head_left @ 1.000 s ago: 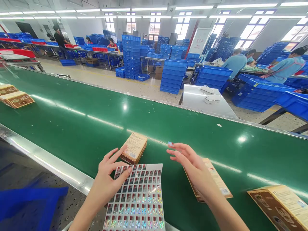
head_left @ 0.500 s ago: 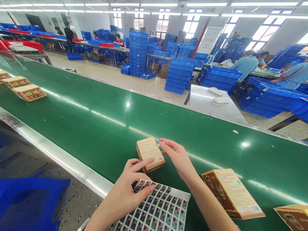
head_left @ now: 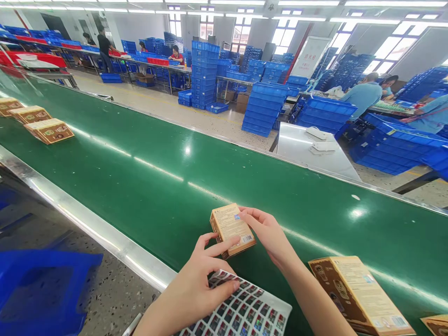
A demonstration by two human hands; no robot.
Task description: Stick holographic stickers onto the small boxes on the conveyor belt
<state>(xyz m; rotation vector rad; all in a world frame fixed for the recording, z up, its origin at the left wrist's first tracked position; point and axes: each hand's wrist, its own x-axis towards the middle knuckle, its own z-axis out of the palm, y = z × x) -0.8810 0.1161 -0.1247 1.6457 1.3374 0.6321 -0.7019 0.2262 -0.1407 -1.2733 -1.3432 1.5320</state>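
Observation:
A small cream and brown cardboard box [head_left: 229, 223] rests on the green belt, printed panel facing up. My left hand [head_left: 206, 280] pinches a sheet of stickers [head_left: 241, 308] under its thumb, while its outstretched fingers steady the box's near left side. At the box's upper right edge is my right hand [head_left: 268, 233]. Its thumb presses on a small shiny sticker [head_left: 237, 217] lying on the panel, and its other fingers are partly hidden behind the box edge.
A larger box [head_left: 364, 294] of the same print lies right of my forearm, with another box [head_left: 436, 323] at the corner. Several boxes [head_left: 49, 130] sit far left on the belt [head_left: 140, 205]. A metal rail [head_left: 105, 233] edges the near side. Blue crates [head_left: 266, 107] and people stand beyond.
The shiny sticker, held at the box's edge before, now lies on its panel under my right thumb. Both hands and the box appear slightly farther right and lower in view.

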